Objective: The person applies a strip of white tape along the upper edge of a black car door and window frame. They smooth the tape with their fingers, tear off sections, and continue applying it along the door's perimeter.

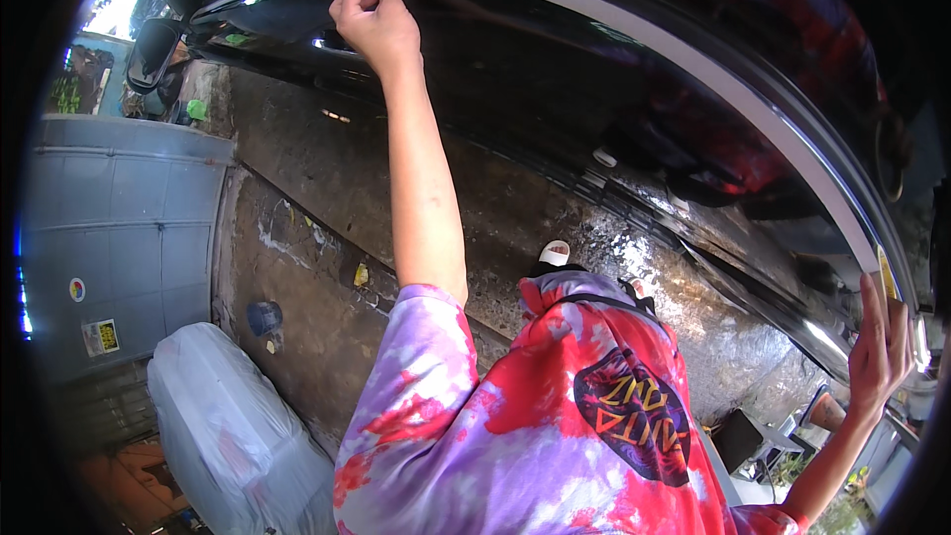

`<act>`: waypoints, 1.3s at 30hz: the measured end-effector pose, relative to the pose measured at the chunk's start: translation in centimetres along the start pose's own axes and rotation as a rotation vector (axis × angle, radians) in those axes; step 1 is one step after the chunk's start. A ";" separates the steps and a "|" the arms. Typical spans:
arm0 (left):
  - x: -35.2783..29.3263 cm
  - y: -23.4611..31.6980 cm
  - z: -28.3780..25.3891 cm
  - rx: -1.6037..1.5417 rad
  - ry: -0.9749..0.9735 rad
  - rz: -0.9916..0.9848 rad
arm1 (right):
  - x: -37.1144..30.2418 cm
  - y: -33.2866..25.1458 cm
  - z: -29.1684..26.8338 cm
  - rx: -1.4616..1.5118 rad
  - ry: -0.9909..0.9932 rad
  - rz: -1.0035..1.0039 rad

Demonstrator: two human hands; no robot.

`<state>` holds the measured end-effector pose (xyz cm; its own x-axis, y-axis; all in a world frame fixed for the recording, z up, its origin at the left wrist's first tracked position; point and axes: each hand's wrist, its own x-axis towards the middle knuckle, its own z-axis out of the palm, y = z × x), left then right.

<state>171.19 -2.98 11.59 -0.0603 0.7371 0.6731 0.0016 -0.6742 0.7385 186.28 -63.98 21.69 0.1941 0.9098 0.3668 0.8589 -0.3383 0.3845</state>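
Note:
A long pale strip of masking tape [634, 25] runs along the side of a shiny black car [555, 79], just below its window line; the fisheye view bends it into an arc. My left hand [378, 20] reaches far forward, its thumb and fingers closed in a pinch at the tape's upper edge. Out to the right, my right hand [880, 352] has its fingers raised at the other stretch of the tape. Beside those fingertips shows a small yellowish piece, too small to name. What lies behind the right fingers is partly hidden.
A side mirror [154, 54] juts out at the far left. Blue-grey metal panels [119, 208] stand on the left, with a plastic-covered object [228, 426] before them. On the stained concrete floor [317, 188] lies a blue container [264, 317]. Assorted items stand near the lower right.

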 end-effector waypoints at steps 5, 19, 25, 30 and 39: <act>0.3 -0.1 -0.1 -0.119 0.003 -0.075 | -0.6 0.2 0.6 -0.069 -0.025 0.011; 1.3 0.5 -0.8 -0.148 -0.096 -0.178 | 0.7 1.2 1.9 -0.077 0.005 0.050; 8.4 -2.9 -5.0 0.319 -0.329 -0.224 | 0.8 0.8 1.3 -0.045 -0.021 0.117; 7.7 5.0 -4.2 0.590 -0.432 0.280 | 1.6 -0.2 1.9 -0.085 0.048 0.089; 5.7 4.6 -4.0 0.331 -0.567 0.728 | 1.2 -2.4 2.3 -0.289 -0.174 0.239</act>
<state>166.90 -2.05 18.71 0.5544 0.1174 0.8239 0.1335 -0.9897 0.0513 185.57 -61.49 19.26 0.4709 0.8159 0.3354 0.6160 -0.5763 0.5371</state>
